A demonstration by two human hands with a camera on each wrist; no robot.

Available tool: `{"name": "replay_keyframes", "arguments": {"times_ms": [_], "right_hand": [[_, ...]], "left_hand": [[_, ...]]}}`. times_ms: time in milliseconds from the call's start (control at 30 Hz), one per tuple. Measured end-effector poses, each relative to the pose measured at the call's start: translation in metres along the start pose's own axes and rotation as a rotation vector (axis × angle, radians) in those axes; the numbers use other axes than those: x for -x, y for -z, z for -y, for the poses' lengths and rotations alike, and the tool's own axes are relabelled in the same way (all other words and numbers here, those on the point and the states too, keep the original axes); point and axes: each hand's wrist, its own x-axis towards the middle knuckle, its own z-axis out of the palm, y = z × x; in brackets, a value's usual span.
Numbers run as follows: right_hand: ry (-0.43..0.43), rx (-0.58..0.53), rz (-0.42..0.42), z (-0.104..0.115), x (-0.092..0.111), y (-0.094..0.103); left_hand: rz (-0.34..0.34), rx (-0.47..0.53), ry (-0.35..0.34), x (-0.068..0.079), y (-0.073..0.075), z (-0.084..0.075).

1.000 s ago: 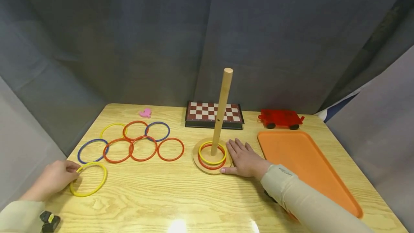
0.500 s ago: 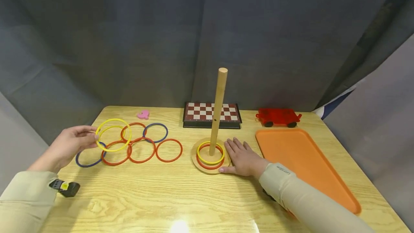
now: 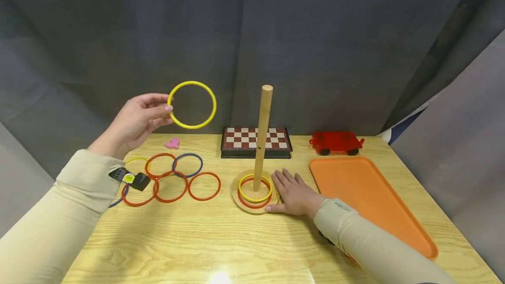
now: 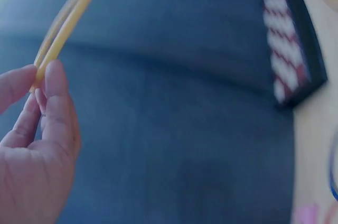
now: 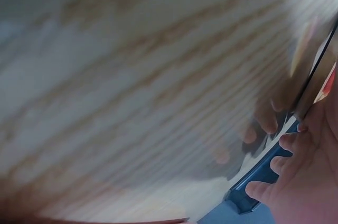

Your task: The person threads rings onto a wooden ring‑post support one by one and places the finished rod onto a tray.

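Note:
My left hand [image 3: 139,119] pinches a yellow ring [image 3: 213,108] by its left side, raised well above the table. In the left wrist view the thumb and fingertips grip the lower end of the yellow ring [image 4: 68,23]. Left of centre in the head view, a wooden peg [image 3: 262,139] rises from a round wooden base [image 3: 235,187]. Around the peg's foot lie a yellow ring [image 3: 241,194] and a red ring [image 3: 252,207]. My right hand [image 3: 293,194] rests with fingers spread on the right edge of the base.
Several red rings [image 3: 219,187], a blue ring [image 3: 202,165] and another yellow ring [image 3: 136,158] lie on the left of the table. A chessboard box [image 3: 256,154] stands behind the peg. A pink toy [image 3: 172,143], an orange tray [image 3: 367,196] and a red wheeled toy [image 3: 336,142] are also there.
My left hand has lifted the yellow ring off the table's left side and carried it up and rightward. My right hand stays on the base.

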Motion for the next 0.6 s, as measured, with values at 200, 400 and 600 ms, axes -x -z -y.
{"name": "replay_keyframes", "arguments": {"times_ms": [200, 400, 600], "right_hand": [[-0.005, -0.001, 0.003, -0.001, 0.002, 0.000], [-0.003, 0.013, -0.001, -0.001, -0.001, -0.001], [0.012, 0.022, 0.001, 0.001, -0.007, -0.004]], "left_hand": [[0.055, 0.084, -0.001, -0.022, -0.061, -0.021], [0.117, 0.030, 0.007, -0.039, -0.107, -0.021], [0.078, -0.034, -0.026, -0.045, -0.113, -0.020]]}}
